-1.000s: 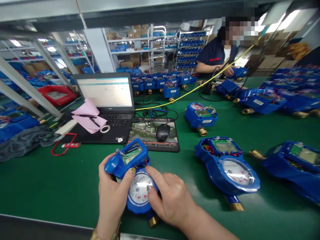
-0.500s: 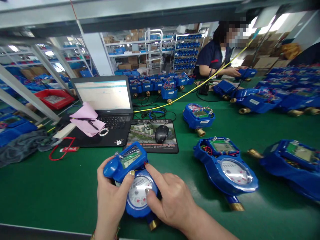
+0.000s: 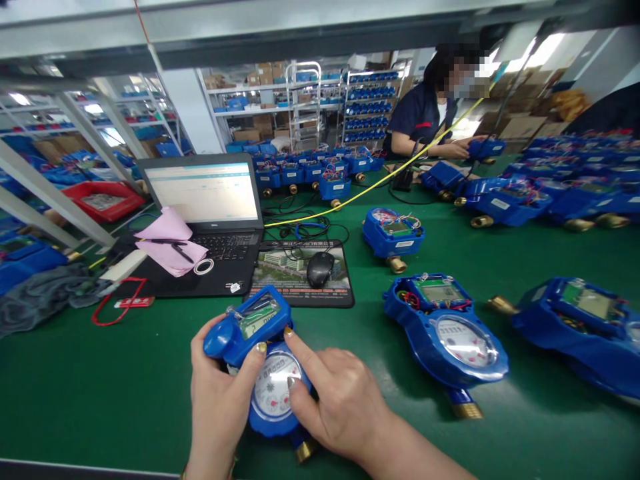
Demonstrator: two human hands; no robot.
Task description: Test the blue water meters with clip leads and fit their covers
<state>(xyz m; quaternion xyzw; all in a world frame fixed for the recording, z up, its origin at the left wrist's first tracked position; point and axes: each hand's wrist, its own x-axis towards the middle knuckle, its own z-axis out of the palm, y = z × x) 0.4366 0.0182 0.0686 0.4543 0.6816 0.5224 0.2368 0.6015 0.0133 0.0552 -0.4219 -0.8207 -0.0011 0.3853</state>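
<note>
I hold a blue water meter (image 3: pixel 260 333) just above the green table (image 3: pixel 100 380), near its front edge. The meter has a round white dial and a small display module on top. My left hand (image 3: pixel 220 393) is wrapped round its left side, thumb resting on the dial's rim. My right hand (image 3: pixel 333 400) grips the right side, with the index finger stretched up to the display module and the thumb on the dial glass. A brass fitting (image 3: pixel 304 451) sticks out below the meter.
An open laptop (image 3: pixel 205 220) with pink papers, a mouse (image 3: pixel 320 269) on a mat, and a red cord lie behind. More blue meters (image 3: pixel 445 330) stand to the right and at the back. A person (image 3: pixel 425 113) works at the far side.
The meter and both hands have shifted slightly left and down in view. My right index finger has reached further up onto the display module. The grip is otherwise the same.
</note>
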